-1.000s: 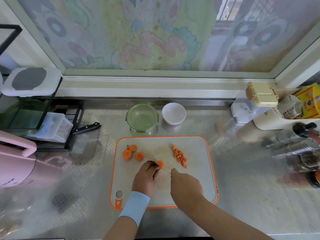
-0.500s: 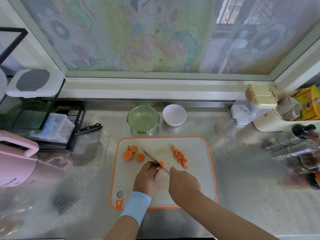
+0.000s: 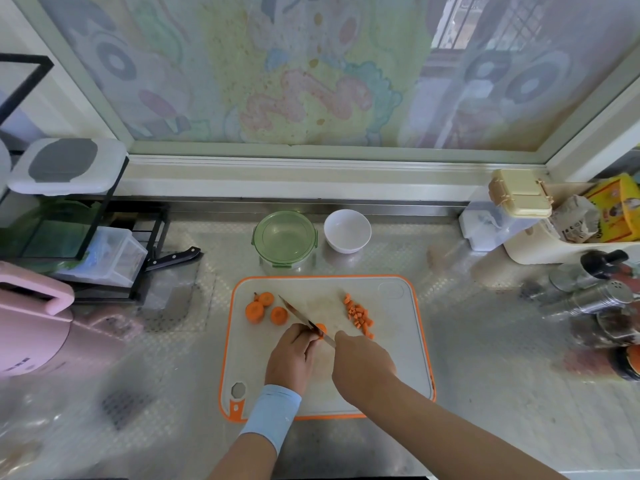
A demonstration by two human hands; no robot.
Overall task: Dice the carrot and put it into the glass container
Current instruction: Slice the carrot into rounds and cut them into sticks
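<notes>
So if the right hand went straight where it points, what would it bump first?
The right hand would probably bump the left hand's fingers, holding the carrot piece beside the knife.

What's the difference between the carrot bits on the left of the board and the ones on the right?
The carrot rounds are three thick discs; the diced carrot is many small cubes. Each round is far bigger than any cube. The rounds sit in a loose cluster left of the knife; the cubes lie in a strip to its right. Both are orange and lie on the cutting board.
</notes>
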